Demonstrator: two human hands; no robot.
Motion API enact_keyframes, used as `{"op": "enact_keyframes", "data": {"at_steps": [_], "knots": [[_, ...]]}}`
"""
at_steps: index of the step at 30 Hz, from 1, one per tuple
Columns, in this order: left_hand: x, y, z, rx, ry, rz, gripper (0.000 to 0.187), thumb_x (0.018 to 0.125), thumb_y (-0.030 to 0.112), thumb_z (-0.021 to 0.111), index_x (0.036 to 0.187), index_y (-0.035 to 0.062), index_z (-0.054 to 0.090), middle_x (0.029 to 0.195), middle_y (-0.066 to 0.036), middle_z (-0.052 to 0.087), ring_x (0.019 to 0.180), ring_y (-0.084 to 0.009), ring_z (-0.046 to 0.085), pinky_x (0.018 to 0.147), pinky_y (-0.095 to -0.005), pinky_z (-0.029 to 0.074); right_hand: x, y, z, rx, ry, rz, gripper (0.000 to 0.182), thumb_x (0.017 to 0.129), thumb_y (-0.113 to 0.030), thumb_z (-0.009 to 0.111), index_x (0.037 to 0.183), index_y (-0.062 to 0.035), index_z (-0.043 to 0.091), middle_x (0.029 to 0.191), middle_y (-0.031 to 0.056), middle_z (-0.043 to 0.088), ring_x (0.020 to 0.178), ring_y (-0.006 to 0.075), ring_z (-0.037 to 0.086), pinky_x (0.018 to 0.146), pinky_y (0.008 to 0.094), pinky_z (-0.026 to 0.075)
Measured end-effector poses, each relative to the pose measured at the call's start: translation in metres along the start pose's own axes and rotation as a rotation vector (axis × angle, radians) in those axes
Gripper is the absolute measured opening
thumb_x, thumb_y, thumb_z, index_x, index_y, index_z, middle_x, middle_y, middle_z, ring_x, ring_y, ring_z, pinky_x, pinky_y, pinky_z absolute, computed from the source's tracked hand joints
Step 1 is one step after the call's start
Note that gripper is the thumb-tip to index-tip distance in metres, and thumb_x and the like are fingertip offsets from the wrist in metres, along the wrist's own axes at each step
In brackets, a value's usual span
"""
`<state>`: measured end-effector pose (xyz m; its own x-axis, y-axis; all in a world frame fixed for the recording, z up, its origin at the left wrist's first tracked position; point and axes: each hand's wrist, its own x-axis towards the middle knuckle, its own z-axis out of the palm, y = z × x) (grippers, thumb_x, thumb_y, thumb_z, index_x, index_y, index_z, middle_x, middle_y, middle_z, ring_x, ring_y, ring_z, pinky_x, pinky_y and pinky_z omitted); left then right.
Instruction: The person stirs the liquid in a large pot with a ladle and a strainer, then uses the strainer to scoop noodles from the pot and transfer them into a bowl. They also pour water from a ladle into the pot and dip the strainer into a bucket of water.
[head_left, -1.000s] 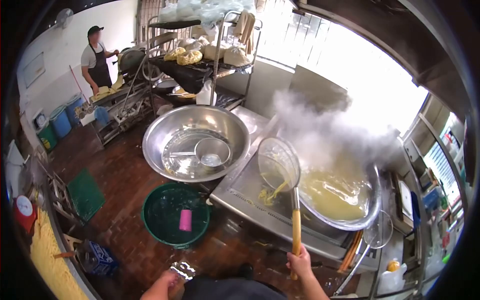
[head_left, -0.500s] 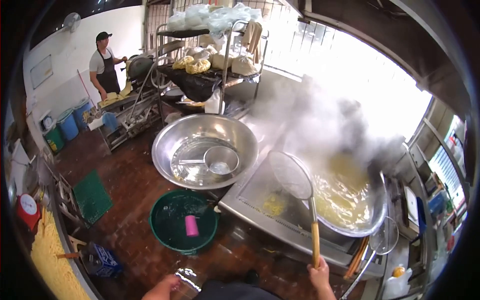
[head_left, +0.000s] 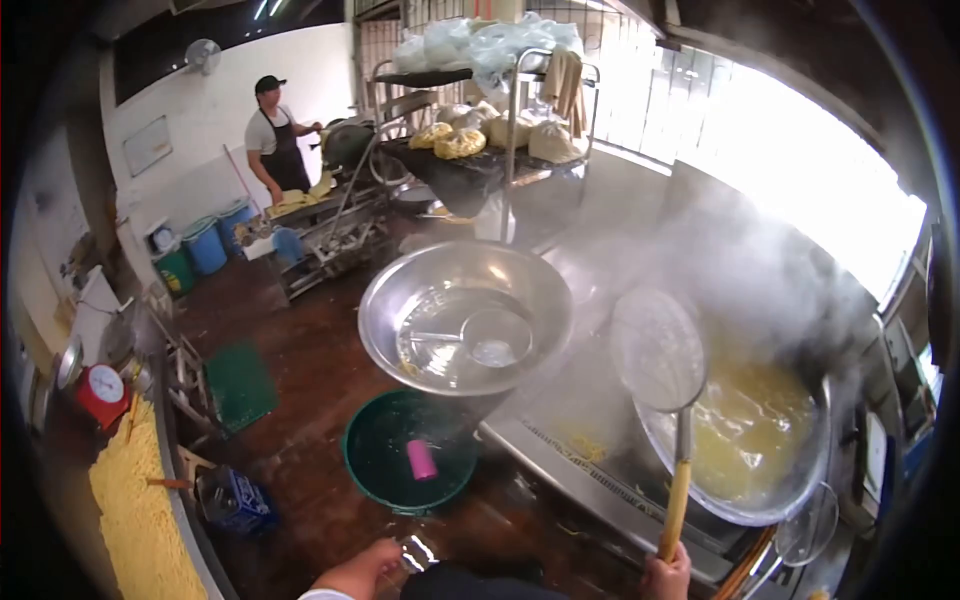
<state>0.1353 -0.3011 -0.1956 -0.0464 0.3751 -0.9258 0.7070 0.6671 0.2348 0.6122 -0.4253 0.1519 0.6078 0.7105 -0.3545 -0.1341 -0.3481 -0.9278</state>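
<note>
My right hand (head_left: 668, 573) is wrapped round the wooden handle of a long strainer (head_left: 660, 345). The strainer's round mesh head is raised beside the near left rim of a large steaming pot (head_left: 655, 440) of yellowish bubbling liquid, and the mesh looks empty. Low in the view, my left hand (head_left: 378, 560) is curled closed in front of my body, with no object showing in it. A bright patch beside it looks like a reflection on the wet floor. A wide metal basin (head_left: 385, 350) holds water and a smaller strainer (head_left: 497, 338).
A green tub (head_left: 365, 475) with a pink cup (head_left: 422, 460) stands on the floor. Yellow noodles (head_left: 135, 500) fill a tray at left, near a red scale (head_left: 103, 385). A rack (head_left: 513, 150) carries bagged food. Another person (head_left: 275, 140) stands at a machine. A second strainer (head_left: 808, 525) lies right.
The view has swung left, so the surroundings sit further right. The strainer's head has turned more upright and stays near the pot's rim. My left hand has come slightly nearer my body's middle.
</note>
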Motion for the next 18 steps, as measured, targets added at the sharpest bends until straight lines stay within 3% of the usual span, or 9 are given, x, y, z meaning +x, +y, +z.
{"op": "enact_keyframes", "data": {"at_steps": [2, 3, 5, 7, 9, 11, 15, 18], "knots": [[0.005, 0.025, -0.001, -0.001, -0.044, 0.010, 0.031, 0.083, 0.034, 0.058, 0.105, 0.0121, 0.063, 0.090, 0.000, 0.064, 0.069, -0.0115, 0.058, 0.057, -0.0310, 0.048, 0.035, 0.010, -0.022, -0.021, -0.015, -0.104, 0.021, 0.074, -0.002, 0.051, 0.095, -0.0053, 0.053, 0.057, 0.0017, 0.049, 0.041, 0.0113, 0.046, 0.035, 0.0243, 0.036], [-0.004, 0.038, -0.001, -0.012, -0.032, 0.002, 0.031, 0.083, 0.034, 0.058, 0.105, 0.0121, 0.063, 0.090, 0.000, 0.064, 0.069, -0.0115, 0.058, 0.057, -0.0310, 0.048, 0.056, 0.019, -0.036, -0.032, 0.024, -0.186, 0.021, 0.075, -0.002, 0.056, 0.095, -0.0055, 0.053, 0.059, 0.0020, 0.050, 0.042, 0.0114, 0.047, 0.036, 0.0254, 0.037], [-0.021, 0.071, 0.001, 0.074, 0.060, 0.095, 0.031, 0.083, 0.033, 0.058, 0.104, 0.0119, 0.064, 0.088, 0.001, 0.063, 0.070, -0.0109, 0.058, 0.056, -0.0296, 0.047, 0.158, 0.096, -0.087, 0.059, 0.099, -0.408, 0.024, 0.081, -0.003, 0.052, 0.104, -0.0084, 0.049, 0.063, 0.0026, 0.050, 0.040, 0.0101, 0.046, 0.035, 0.0219, 0.037], [-0.021, 0.081, 0.007, -0.026, 0.070, 0.095, 0.029, 0.082, 0.032, 0.058, 0.102, 0.0116, 0.064, 0.085, 0.001, 0.063, 0.068, -0.0106, 0.057, 0.054, -0.0281, 0.046, 0.197, 0.086, -0.119, 0.100, 0.279, -0.325, 0.017, 0.084, -0.005, 0.049, 0.100, -0.0101, 0.048, 0.061, 0.0011, 0.048, 0.039, 0.0089, 0.043, 0.032, 0.0213, 0.032], [-0.025, 0.087, 0.016, -0.087, 0.175, 0.255, 0.033, 0.083, 0.038, 0.055, 0.085, 0.0076, 0.066, 0.066, -0.006, 0.061, 0.049, -0.0180, 0.054, 0.044, -0.0347, 0.044, 0.248, 0.100, -0.174, 0.122, 0.403, -0.332, 0.014, 0.084, -0.006, 0.048, 0.097, -0.0113, 0.048, 0.059, -0.0006, 0.045, 0.038, 0.0079, 0.040, 0.030, 0.0218, 0.028], [-0.027, 0.094, 0.018, -0.006, 0.155, 0.266, 0.033, 0.083, 0.039, 0.055, 0.086, 0.0084, 0.067, 0.067, -0.004, 0.061, 0.052, -0.0165, 0.054, 0.045, -0.0330, 0.044, 0.264, 0.069, -0.205, 0.058, 0.466, -0.264, 0.013, 0.084, -0.008, 0.049, 0.096, -0.0118, 0.046, 0.058, -0.0017, 0.042, 0.036, 0.0078, 0.037, 0.030, 0.0224, 0.027], [-0.060, 0.089, 0.031, -0.072, 0.183, 0.095, 0.034, 0.083, 0.042, 0.055, 0.088, 0.0100, 0.067, 0.069, -0.003, 0.060, 0.053, -0.0160, 0.053, 0.044, -0.0327, 0.043, 0.331, 0.041, -0.279, -0.036, 0.608, -0.233, 0.014, 0.081, -0.013, 0.054, 0.087, -0.0113, 0.042, 0.056, -0.0019, 0.038, 0.036, 0.0100, 0.034, 0.031, 0.0251, 0.027], [-0.057, 0.066, 0.033, 0.003, 0.169, -0.002, 0.033, 0.082, 0.041, 0.057, 0.090, 0.0096, 0.065, 0.071, -0.003, 0.061, 0.053, -0.0158, 0.054, 0.043, -0.0317, 0.043, 0.359, 0.016, -0.333, -0.295, 0.663, -0.250, 0.012, 0.083, -0.019, 0.051, 0.082, -0.0098, 0.043, 0.054, -0.0003, 0.036, 0.038, 0.0152, 0.038, 0.033, 0.0280, 0.031]]}}
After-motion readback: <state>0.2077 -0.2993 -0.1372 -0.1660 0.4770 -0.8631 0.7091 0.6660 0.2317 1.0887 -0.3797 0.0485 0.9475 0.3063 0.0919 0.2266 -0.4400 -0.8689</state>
